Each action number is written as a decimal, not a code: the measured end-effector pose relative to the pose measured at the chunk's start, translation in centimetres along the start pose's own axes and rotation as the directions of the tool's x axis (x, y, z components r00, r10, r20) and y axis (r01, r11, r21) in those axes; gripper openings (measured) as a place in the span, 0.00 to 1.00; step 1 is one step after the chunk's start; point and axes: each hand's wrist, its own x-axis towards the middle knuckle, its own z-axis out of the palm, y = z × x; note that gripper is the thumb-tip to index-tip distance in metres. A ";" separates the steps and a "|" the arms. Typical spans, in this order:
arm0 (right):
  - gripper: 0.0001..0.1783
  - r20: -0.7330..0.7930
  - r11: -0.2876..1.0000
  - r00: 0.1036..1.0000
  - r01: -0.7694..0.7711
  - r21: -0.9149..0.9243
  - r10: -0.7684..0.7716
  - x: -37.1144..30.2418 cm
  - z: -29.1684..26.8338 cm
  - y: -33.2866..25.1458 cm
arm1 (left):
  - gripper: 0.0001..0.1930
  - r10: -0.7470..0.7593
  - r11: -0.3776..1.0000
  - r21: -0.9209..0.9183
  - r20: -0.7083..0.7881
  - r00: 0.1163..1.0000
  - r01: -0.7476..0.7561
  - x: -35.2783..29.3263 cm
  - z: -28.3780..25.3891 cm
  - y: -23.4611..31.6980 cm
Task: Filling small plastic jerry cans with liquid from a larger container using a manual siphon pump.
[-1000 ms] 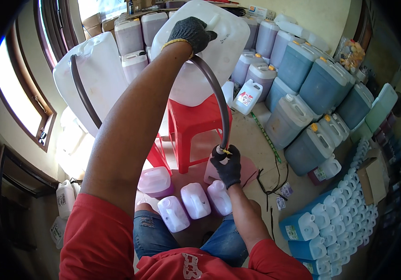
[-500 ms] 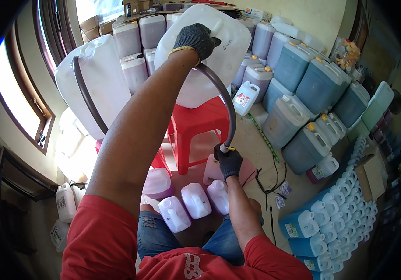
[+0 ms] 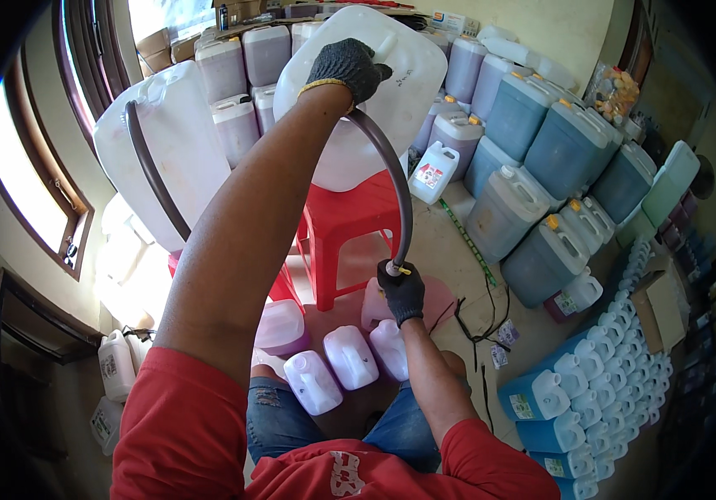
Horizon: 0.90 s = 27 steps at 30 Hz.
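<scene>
My left hand (image 3: 348, 71), in a dark knitted glove, is closed at the top of a large white jerrycan (image 3: 408, 71), apparently on its handle, which the hand hides. The jerrycan leans over a red plastic stool (image 3: 337, 225). From beneath that hand a dark grey hose (image 3: 395, 162) curves down to my right hand (image 3: 402, 292). Gloved too, my right hand is wrapped round the hose's lower end, where a small yellow lever shows. Below it lies a pinkish jerrycan (image 3: 372, 302), partly covered. Small jerrycans with purple liquid, such as one (image 3: 350, 358), stand by my knees.
Another large white container (image 3: 162, 142) with a second hose (image 3: 150, 171) stands at left. Stacked blue-green jerrycans (image 3: 570, 150) and a small labelled one (image 3: 435, 172) are at right. Rows of blue-filled bottles (image 3: 541, 396) fill the lower right. Black cords (image 3: 479, 333) lie on the floor.
The whole view has shifted very slightly. Both hands keep their grips, and the hose and jerrycans stay in place.
</scene>
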 end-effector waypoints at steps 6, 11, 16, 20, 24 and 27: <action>0.19 -0.012 1.000 1.000 0.008 -0.002 -0.008 0.2 0.5 2.3 | 0.25 -0.005 1.000 0.002 0.017 1.000 0.005 0.1 0.2 -0.3; 0.23 0.029 0.999 0.999 0.041 0.034 -0.042 0.2 0.3 3.5 | 0.25 -0.037 0.999 -0.013 0.023 0.999 0.037 -0.2 -0.1 0.2; 0.23 0.164 0.989 0.976 0.144 0.017 -0.145 -0.1 -0.6 1.6 | 0.25 0.002 1.000 0.012 0.006 1.000 -0.002 -0.5 -0.2 -0.5; 0.22 0.270 0.978 0.941 0.209 0.011 -0.204 1.3 -2.8 3.1 | 0.26 -0.005 1.000 -0.029 0.022 1.000 0.005 -0.3 0.0 0.4; 0.16 0.356 0.985 0.921 0.174 -0.014 -0.158 1.6 -3.1 0.5 | 0.26 -0.020 1.000 -0.003 0.014 1.000 0.020 -0.3 -0.3 -0.2; 0.11 0.334 0.993 0.937 0.115 -0.031 -0.098 1.8 -2.7 0.4 | 0.26 -0.010 1.000 -0.010 0.004 1.000 0.010 -0.3 -0.2 -0.2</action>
